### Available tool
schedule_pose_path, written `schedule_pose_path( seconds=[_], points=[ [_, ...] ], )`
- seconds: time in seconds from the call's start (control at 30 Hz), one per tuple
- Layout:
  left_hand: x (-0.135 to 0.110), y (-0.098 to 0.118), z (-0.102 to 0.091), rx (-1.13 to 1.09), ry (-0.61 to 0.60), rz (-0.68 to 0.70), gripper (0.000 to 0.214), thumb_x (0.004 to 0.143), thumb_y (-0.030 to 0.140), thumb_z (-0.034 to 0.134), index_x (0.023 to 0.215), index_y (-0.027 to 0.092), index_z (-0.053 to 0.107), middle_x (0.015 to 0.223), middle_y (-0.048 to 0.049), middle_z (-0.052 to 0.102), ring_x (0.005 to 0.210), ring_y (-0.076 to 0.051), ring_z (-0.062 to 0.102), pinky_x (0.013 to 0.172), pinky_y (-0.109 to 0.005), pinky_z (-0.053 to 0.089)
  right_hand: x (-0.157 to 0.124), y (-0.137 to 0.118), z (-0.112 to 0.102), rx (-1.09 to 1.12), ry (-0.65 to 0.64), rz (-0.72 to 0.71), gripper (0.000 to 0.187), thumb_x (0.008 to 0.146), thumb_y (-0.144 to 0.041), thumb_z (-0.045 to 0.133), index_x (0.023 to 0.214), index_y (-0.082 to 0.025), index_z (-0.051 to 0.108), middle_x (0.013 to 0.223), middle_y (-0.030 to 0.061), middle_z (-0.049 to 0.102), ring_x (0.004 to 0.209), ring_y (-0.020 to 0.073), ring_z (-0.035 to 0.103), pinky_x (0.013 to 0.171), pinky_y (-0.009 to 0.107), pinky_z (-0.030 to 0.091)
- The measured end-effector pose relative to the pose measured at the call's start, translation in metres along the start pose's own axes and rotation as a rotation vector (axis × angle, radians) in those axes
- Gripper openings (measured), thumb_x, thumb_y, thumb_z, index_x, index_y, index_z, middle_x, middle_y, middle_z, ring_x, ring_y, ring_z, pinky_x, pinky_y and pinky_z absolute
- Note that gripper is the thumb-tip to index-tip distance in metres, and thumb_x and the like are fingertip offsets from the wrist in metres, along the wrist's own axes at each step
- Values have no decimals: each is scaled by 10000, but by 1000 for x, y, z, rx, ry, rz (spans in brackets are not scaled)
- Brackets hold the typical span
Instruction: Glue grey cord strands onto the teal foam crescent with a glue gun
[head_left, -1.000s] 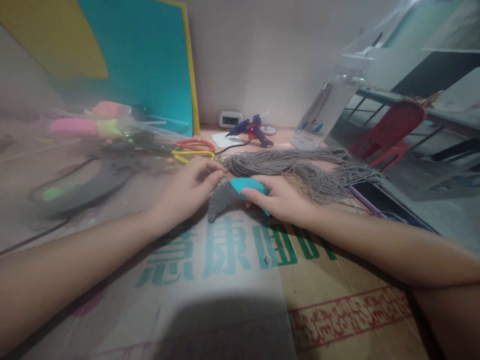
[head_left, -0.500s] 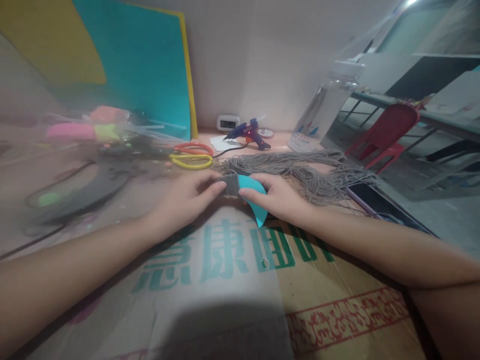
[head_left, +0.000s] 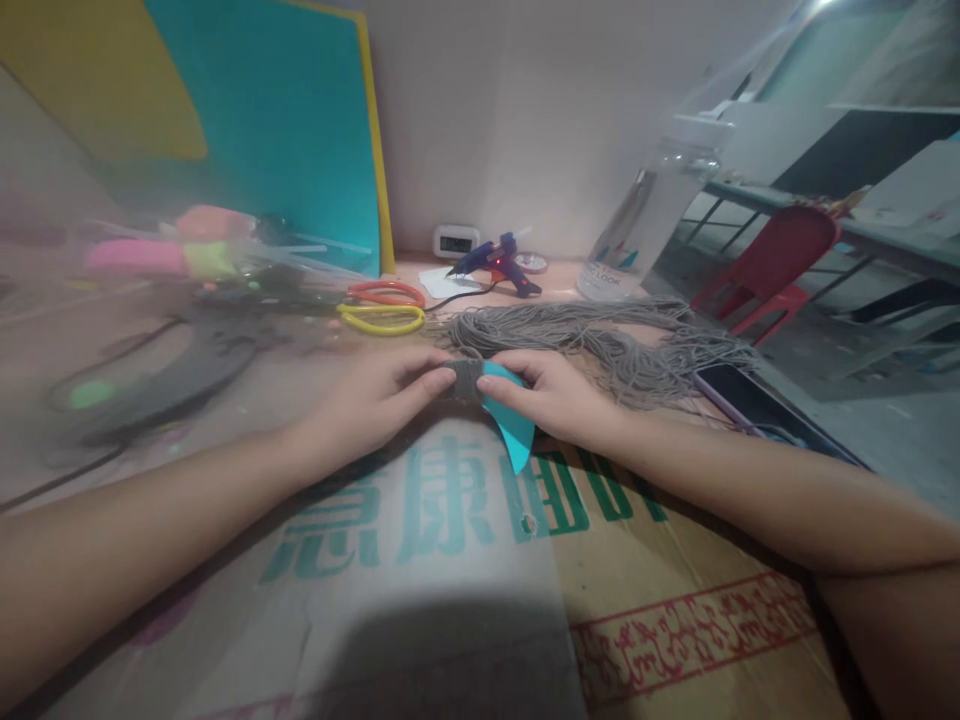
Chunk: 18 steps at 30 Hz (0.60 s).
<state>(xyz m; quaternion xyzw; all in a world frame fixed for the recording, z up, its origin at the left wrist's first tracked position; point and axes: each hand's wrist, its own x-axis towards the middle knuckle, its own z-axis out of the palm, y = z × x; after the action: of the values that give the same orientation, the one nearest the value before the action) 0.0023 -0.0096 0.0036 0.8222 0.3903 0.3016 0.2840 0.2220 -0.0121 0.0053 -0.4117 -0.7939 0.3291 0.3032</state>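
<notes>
Both hands meet over a small curved teal foam piece (head_left: 514,432) partly wrapped in grey cord. My left hand (head_left: 379,395) pinches the grey wrapped end (head_left: 466,378) with thumb and fingers. My right hand (head_left: 551,395) grips the teal end, whose pointed tip hangs down toward the cardboard. A large bundle of grey cord (head_left: 600,335) lies just behind the hands, its strands leading to the piece.
Flattened cardboard (head_left: 465,560) with green and red print covers the work surface. Behind lie scissors with yellow and red handles (head_left: 381,308), a blue glue gun (head_left: 499,263), a small clock (head_left: 454,241), a clear bottle (head_left: 645,225), a phone (head_left: 757,405) and teal and yellow sheets (head_left: 285,130).
The foam piece has turned: its grey wrapped end rose to my left fingers and the teal tip swung down. My left hand went from resting near it to pinching it.
</notes>
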Motion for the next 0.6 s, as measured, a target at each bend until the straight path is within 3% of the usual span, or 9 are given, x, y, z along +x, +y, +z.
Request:
schedule_pose_path(
  seconds=[0.2,0.37,0.5,0.6],
  points=[
    [0,-4,1,-13,-23,24,331,941,401,472,1076,196,695,971,-13,728,862,-166,643,823,-256,478,0,0,1,50,-31,-1,271,894,-373,510,807,-143,624,695,-13,558,635,98,483,579,218,385],
    [-1,-2,1,-30,-36,41,316,946,396,465,1064,200,683,1019,-16,711,940,-171,633,851,-245,462,1,3,3,94,66,14,200,850,-353,578,813,-159,612,709,-16,569,649,102,493,592,223,397],
    [-2,3,0,-43,-12,-23,388,954,454,394,945,174,663,812,-20,673,772,-166,619,701,-243,469,3,2,2,205,153,62,197,820,-366,610,787,-173,589,700,-22,568,619,97,495,573,226,403],
    [-1,5,1,-113,19,-138,356,907,491,474,881,165,615,661,10,597,604,-137,563,556,-220,424,3,0,1,290,195,117,204,810,-374,618,773,-180,569,669,-32,554,580,90,484,540,222,392]
  ],
)
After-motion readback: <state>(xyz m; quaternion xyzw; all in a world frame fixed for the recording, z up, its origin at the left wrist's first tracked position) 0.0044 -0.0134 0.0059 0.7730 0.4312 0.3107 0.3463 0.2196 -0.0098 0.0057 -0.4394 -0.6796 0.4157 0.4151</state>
